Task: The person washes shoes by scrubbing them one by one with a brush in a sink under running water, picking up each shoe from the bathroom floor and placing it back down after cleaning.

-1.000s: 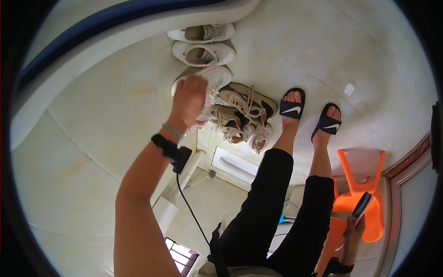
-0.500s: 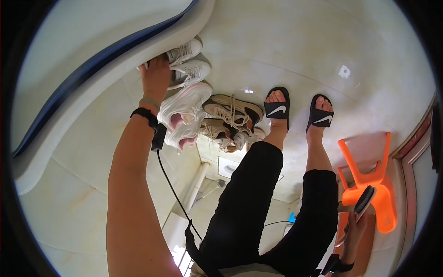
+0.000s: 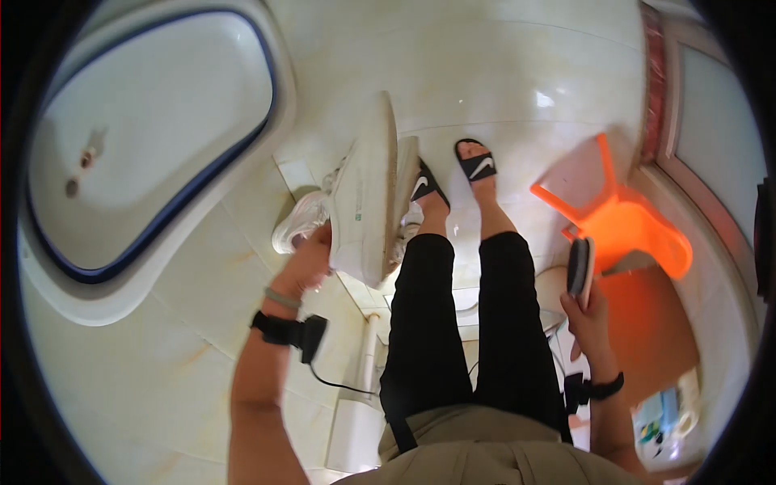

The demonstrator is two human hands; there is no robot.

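My left hand grips a pair of white sneakers by the heel end, raised above the floor. The nearer sneaker shows its pale sole and side, and it largely covers the other one. Partly hidden behind the pair, a white and pink sneaker rests on the floor. On the other side, my right hand is closed around a scrubbing brush with dark bristles, held upright near the orange stool.
At the left is a white basin with a blue band and drain holes. A brown-orange panel stands below the stool. A framed door is at the right. Black slides are on my feet on the tiled floor.
My left hand has lifted the white sneakers from the row on the floor and brought them closer. My right hand has come up with the brush. The view has shifted, showing more of the basin.
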